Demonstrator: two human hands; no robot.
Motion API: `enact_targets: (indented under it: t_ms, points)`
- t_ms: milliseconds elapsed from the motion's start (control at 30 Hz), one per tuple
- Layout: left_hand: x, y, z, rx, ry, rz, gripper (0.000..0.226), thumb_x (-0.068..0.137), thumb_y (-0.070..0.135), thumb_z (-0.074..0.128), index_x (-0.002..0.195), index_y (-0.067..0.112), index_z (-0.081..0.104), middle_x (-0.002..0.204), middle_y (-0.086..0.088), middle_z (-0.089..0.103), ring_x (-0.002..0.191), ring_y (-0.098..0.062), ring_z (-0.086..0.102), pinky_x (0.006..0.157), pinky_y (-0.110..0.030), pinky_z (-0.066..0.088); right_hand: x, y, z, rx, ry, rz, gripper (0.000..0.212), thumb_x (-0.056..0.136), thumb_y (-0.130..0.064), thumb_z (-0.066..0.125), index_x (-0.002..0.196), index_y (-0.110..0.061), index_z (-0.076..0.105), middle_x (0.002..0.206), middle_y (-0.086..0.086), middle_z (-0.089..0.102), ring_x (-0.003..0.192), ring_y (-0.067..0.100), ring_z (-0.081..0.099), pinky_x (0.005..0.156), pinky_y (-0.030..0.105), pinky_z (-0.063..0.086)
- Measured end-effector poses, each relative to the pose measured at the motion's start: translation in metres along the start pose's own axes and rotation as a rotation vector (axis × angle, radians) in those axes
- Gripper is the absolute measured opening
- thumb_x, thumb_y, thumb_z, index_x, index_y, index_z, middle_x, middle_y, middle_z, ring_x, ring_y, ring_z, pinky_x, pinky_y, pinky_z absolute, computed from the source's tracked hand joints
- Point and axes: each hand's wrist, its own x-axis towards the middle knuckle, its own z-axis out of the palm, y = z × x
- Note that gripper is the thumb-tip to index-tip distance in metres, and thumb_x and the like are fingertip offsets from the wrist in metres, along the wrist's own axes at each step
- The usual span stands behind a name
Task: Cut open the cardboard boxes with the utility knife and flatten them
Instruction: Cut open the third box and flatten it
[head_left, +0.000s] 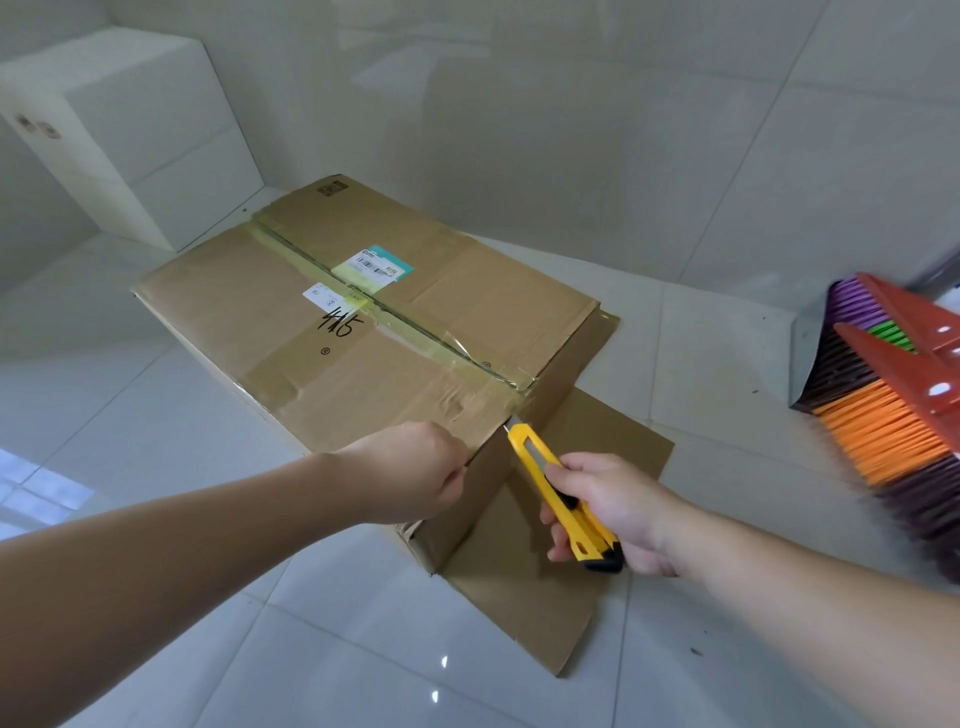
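Note:
A large brown cardboard box (322, 312) lies on the white tiled floor, its top seam taped, with labels and black handwriting on it. Flaps at its near end lie open on the floor (519, 597). My left hand (415, 470) grips the near top edge of the box, fingers curled over it. My right hand (608, 512) holds a yellow utility knife (558, 493). The blade tip touches the box's near top corner, at the end of the tape seam.
A broom (893, 415) with orange, purple and green bristles and a red head leans at the right, beside a grey dustpan (802, 353). A white tiled block (135, 130) stands at the back left. Tiled walls close in behind the box.

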Motion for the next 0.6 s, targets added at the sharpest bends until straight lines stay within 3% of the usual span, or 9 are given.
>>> enact_targets:
  t_ms: [67,133,200,267,300,367,433,533,600]
  points:
    - [0.001,0.000,0.000,-0.002,0.000,-0.001,0.028,0.094,0.023,0.037,0.067,0.016,0.037,0.066,0.002,0.039,0.068,-0.025,0.046,0.069,-0.036,0.046,-0.009,0.005,-0.004,0.034,-0.096,0.079,0.022,0.100,-0.022,0.048,0.090,-0.004,0.056,0.068,0.013,0.059,0.051,0.022,0.052,0.050,0.033,0.052]
    - [0.001,0.001,0.000,-0.002,0.000,0.004,0.030,0.094,0.022,0.037,0.064,0.018,0.034,0.066,0.003,0.039,0.067,-0.024,0.045,0.067,-0.035,0.045,-0.016,0.014,-0.010,-0.108,-0.096,0.070,0.026,0.101,-0.026,0.045,0.087,-0.008,0.057,0.070,0.012,0.060,0.052,0.020,0.050,0.050,0.029,0.046]
    - [0.001,0.001,-0.001,0.004,0.006,0.007,0.033,0.093,0.022,0.037,0.061,0.020,0.030,0.064,0.004,0.037,0.066,-0.023,0.042,0.064,-0.032,0.042,-0.014,0.021,-0.021,-0.413,0.002,-0.069,0.027,0.102,-0.028,0.041,0.088,-0.016,0.062,0.072,0.001,0.061,0.055,0.013,0.049,0.056,0.027,0.042]
    - [0.001,0.001,0.000,0.012,0.010,0.009,0.033,0.093,0.022,0.037,0.061,0.021,0.028,0.064,0.005,0.036,0.065,-0.022,0.041,0.064,-0.031,0.040,-0.007,0.023,-0.036,-0.830,0.146,-0.283,0.025,0.100,-0.034,0.043,0.113,-0.028,0.064,0.077,-0.012,0.055,0.067,0.005,0.050,0.066,0.022,0.041]
    - [0.001,0.002,0.000,0.014,0.009,0.008,0.033,0.093,0.022,0.037,0.061,0.021,0.028,0.064,0.005,0.036,0.066,-0.022,0.042,0.064,-0.032,0.041,-0.002,0.024,-0.043,-1.065,0.196,-0.389,0.031,0.098,-0.039,0.044,0.126,-0.033,0.057,0.082,-0.012,0.052,0.076,0.007,0.051,0.069,0.024,0.040]
    - [0.001,0.002,0.000,0.018,0.003,0.001,0.033,0.093,0.022,0.037,0.061,0.022,0.027,0.064,0.005,0.036,0.067,-0.022,0.043,0.065,-0.033,0.042,0.002,0.023,-0.051,-1.350,0.275,-0.533,0.041,0.095,-0.047,0.045,0.135,-0.038,0.047,0.091,-0.007,0.048,0.090,0.015,0.051,0.069,0.027,0.038]
    - [0.001,0.001,0.000,0.008,0.001,-0.002,0.033,0.093,0.023,0.037,0.061,0.022,0.027,0.064,0.005,0.037,0.066,-0.022,0.043,0.065,-0.033,0.043,0.006,0.022,-0.056,-1.397,0.301,-0.626,0.044,0.090,-0.049,0.048,0.132,-0.035,0.052,0.091,-0.004,0.048,0.090,0.020,0.054,0.066,0.027,0.036]
    - [0.001,0.000,0.001,-0.013,0.008,-0.001,0.032,0.092,0.023,0.037,0.061,0.022,0.030,0.065,0.003,0.040,0.066,-0.023,0.046,0.066,-0.035,0.045,0.012,0.026,-0.062,-1.417,0.345,-0.788,0.043,0.083,-0.052,0.048,0.119,-0.031,0.061,0.080,-0.005,0.050,0.074,0.019,0.058,0.056,0.021,0.034]
    - [0.001,0.000,0.001,-0.014,0.009,-0.001,0.032,0.092,0.023,0.037,0.061,0.022,0.030,0.065,0.003,0.040,0.066,-0.023,0.046,0.067,-0.035,0.046,0.014,0.028,-0.063,-1.400,0.355,-0.800,0.045,0.083,-0.053,0.043,0.117,-0.031,0.061,0.079,-0.006,0.050,0.071,0.017,0.057,0.055,0.020,0.033]
